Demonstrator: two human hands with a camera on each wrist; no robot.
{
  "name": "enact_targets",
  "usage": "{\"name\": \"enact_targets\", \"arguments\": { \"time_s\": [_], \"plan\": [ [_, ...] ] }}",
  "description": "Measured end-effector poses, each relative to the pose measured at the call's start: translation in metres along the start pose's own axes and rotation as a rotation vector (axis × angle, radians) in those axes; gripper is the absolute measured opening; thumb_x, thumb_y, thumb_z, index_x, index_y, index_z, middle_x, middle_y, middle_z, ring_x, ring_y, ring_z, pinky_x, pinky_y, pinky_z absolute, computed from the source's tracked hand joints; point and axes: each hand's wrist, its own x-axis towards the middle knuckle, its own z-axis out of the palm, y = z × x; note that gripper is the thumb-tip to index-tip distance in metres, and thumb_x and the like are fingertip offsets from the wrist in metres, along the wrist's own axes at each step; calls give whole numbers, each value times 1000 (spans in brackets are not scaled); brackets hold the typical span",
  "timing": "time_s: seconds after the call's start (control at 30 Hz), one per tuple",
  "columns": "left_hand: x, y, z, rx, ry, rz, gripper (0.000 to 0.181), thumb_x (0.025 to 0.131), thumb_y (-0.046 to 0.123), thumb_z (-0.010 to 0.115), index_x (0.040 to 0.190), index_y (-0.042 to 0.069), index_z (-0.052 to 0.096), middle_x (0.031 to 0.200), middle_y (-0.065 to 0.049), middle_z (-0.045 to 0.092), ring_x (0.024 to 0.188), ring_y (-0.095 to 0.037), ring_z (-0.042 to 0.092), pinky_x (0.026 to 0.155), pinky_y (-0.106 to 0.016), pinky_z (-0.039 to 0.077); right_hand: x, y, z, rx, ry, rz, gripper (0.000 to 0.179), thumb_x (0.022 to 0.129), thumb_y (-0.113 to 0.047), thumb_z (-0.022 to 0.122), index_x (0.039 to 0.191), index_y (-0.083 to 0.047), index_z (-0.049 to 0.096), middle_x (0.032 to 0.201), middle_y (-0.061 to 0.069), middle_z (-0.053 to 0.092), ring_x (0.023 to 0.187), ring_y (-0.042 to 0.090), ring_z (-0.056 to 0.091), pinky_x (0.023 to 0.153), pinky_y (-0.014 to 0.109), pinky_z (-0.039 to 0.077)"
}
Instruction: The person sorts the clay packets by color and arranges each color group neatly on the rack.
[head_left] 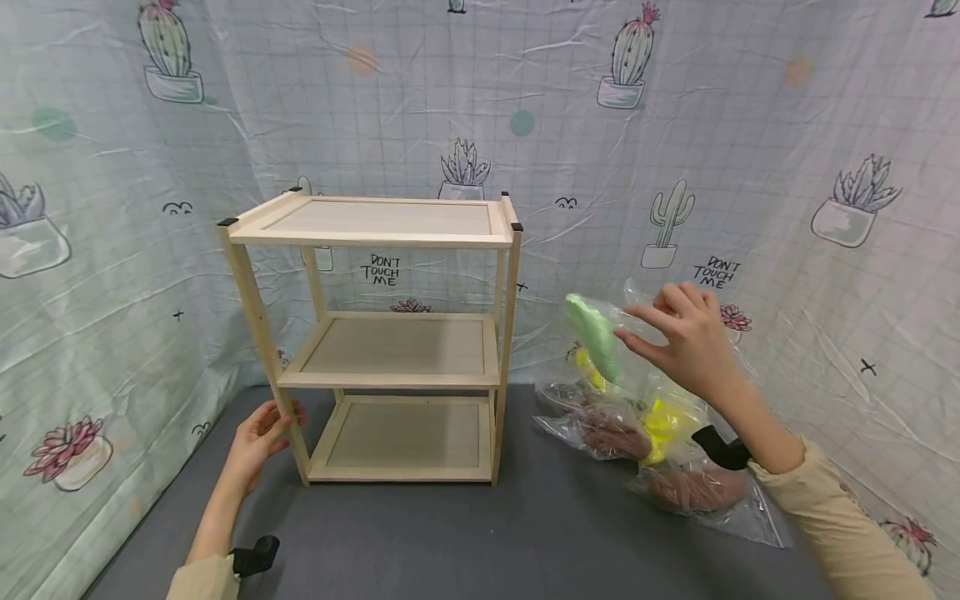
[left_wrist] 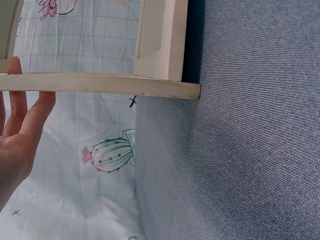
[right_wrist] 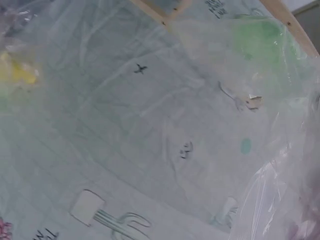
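Cactus-print cloth [head_left: 420,83] behind a three-tier wooden shelf [head_left: 397,348].
Right hand [head_left: 678,342], nearer, pinches a bagged pale-green item [head_left: 592,333] right of the shelf, its long axis slanting down rightward; left hand [head_left: 258,437] grips the front left post [head_left: 258,317].

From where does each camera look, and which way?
Head: on the head, facing forward and down at the three-tier wooden shelf; left hand and right hand show.
Left wrist: worn there, facing a shelf post; left hand partly shows.
Right wrist: worn there, facing patterned cloth; no hand clearly shows.
Head and right wrist share the bagged green item.
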Motion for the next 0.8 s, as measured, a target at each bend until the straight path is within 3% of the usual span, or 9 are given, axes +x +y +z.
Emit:
{"name": "enact_targets", "arguments": {
  "time_s": [0.07,0.3,0.5,0.8],
  "plan": [
    [1,-2,-1,-8,1,6,29,92,17,47,119,5,48,98,23,61,89,7,60,65,-18,47,10,1,-4,7,21,20,45,87,-50,48,82,-10,69,66,8,40,63,24,32,60,41,18],
    [0,-2,-1,-7,-11,6,25,93,18,46,117,18,51,100,23,60,91,7,59,67,-18,47,43,5,-15,60,90,55,44,85,-49,52,80,-8,68,65,9,37,66,28,32,63,45,16],
    [2,-3,-1,-27,-13,22,25,93,17,46,118,18,51,101,22,60,91,7,59,67,-18,47,72,8,-25,17,68,52,38,84,-42,55,84,-6,67,67,11,37,69,31,34,64,45,18],
    [1,-4,-1,-17,-4,11,26,92,19,47,118,18,51,101,23,59,91,7,59,67,-18,47,128,15,-26,-67,144,22,21,77,-27,65,85,-7,65,73,16,37,74,34,32,69,48,18]
  ]
}}
